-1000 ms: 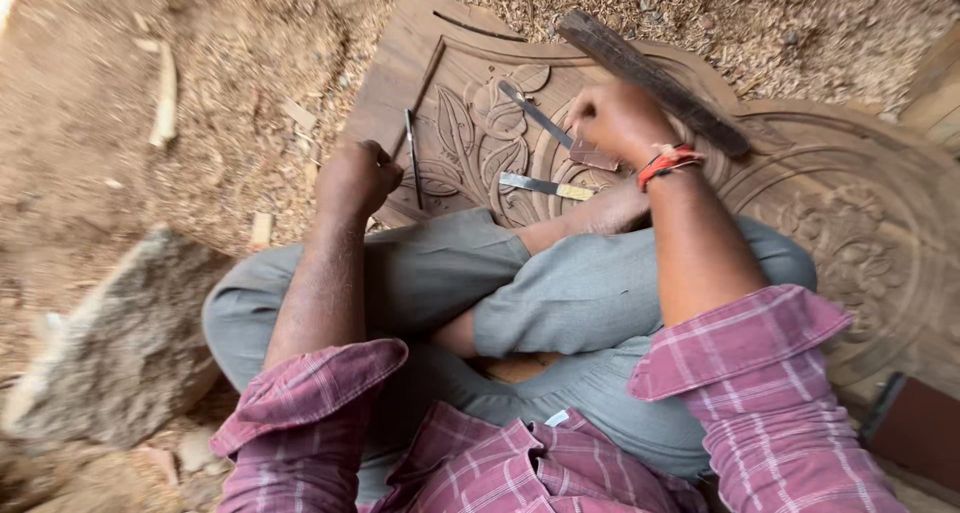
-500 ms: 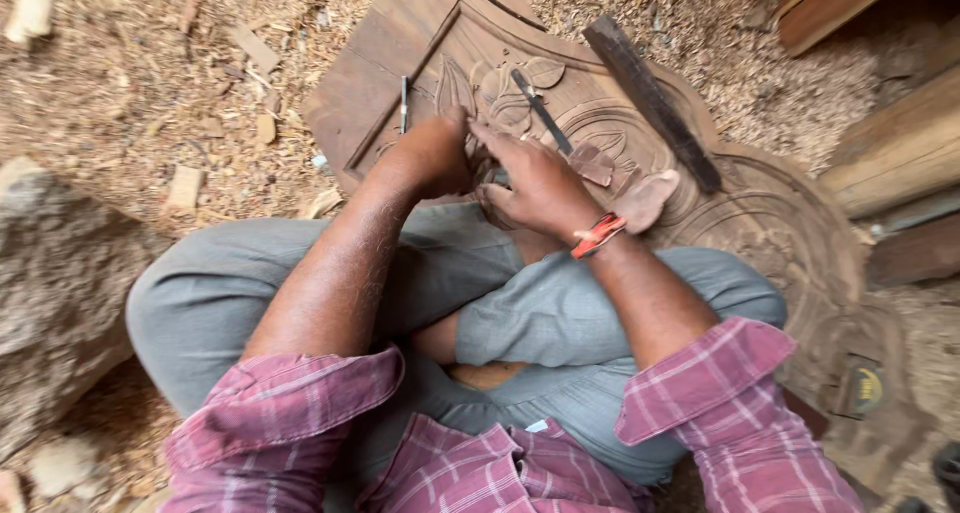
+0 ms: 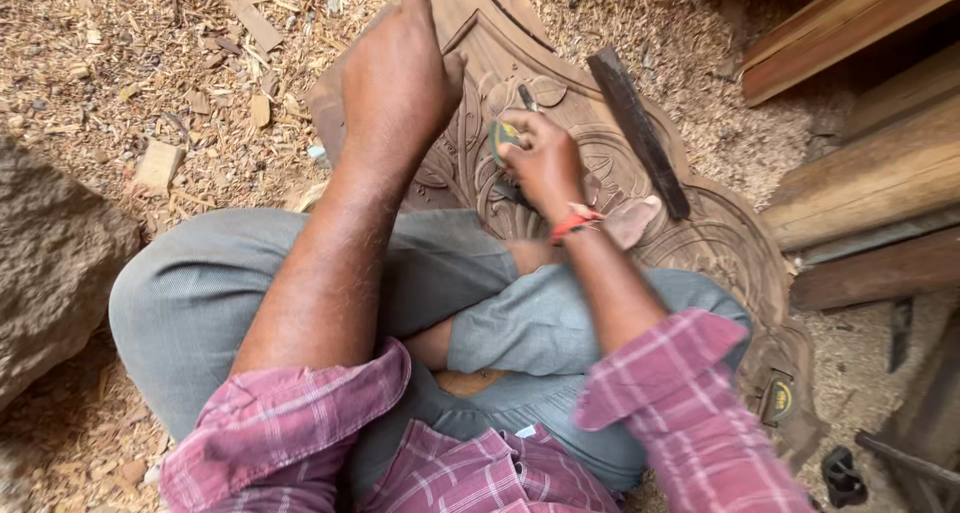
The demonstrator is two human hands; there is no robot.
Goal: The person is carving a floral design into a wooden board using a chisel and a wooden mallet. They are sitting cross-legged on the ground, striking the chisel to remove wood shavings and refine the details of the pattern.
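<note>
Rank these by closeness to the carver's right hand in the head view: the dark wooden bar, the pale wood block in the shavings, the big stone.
From the right hand:
1. Dark wooden bar, just right, on the carved panel.
2. Pale wood block, left, in the shavings.
3. Big stone, far left edge.

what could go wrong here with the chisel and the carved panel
1. The right hand grips a small yellow-handled chisel right over the carved brown wooden panel; a slip might gouge the finished leaf relief.
2. The left hand rests on the panel close ahead of the tool, so a slip could cut it.
3. The long dark flat wooden bar lies loose on the panel and may slide.
</note>
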